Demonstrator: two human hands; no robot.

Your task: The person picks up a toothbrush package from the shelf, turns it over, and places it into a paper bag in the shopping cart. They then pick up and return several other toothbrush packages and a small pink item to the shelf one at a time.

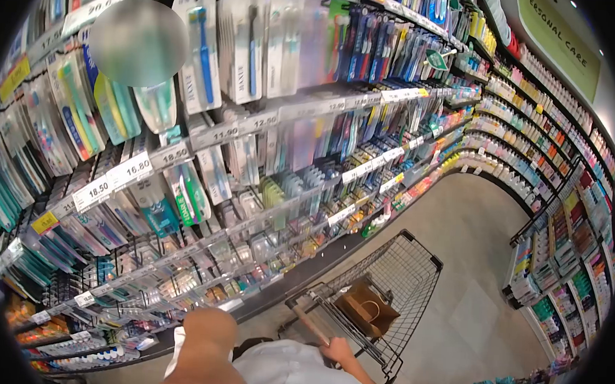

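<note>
On the right, my right hand is closed around the handle of a black wire shopping cart. A brown handbag with a looped strap lies in the cart's child-seat area. At the lower middle, my left arm shows as a smooth, rounded, foreshortened shape in front of my white top. No fingers show on it, so I cannot make out what the left hand does. Nearest to that arm are the lower shelves of small packaged goods.
Hanging toothbrush packs fill the shelving on the left, above price tags. A round blurred patch covers one pack. Curved shelves of bottles run under a Personal Care sign. Another display stands right of the aisle floor.
</note>
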